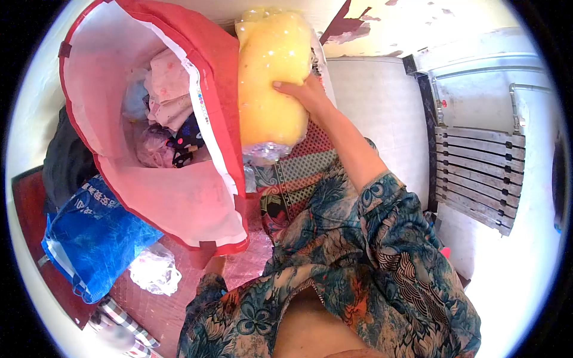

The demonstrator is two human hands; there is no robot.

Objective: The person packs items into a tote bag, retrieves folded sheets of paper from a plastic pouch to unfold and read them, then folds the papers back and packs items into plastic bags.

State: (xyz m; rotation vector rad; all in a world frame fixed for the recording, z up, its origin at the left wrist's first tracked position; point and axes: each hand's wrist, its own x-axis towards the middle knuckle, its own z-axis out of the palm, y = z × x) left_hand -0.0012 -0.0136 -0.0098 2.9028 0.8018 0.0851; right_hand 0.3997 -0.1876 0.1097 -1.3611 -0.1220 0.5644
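My right hand [307, 98] grips a bulky yellow bundle wrapped in clear plastic [268, 65]; the thumb lies on its front, and the other fingers are mostly hidden at its right edge. The bundle stands upright against the outside of a large red bag [218, 53]. That bag gapes wide, showing a whitish lining. Inside lie a pale pink cloth [170, 89], a dark spotted cloth [188, 140] and a pinkish plastic-wrapped item [155, 147]. Only the wrist part of my left hand [216, 265] shows, at the bag's lower edge; its fingers are hidden behind the bag.
A blue bag [98, 221] and a crumpled clear plastic bag [155, 269] lie left on the reddish surface [134, 304]. Patterned fabric [298, 179] sits below the bundle. At right are a slatted wooden rack [477, 176] and wall pipes [489, 70].
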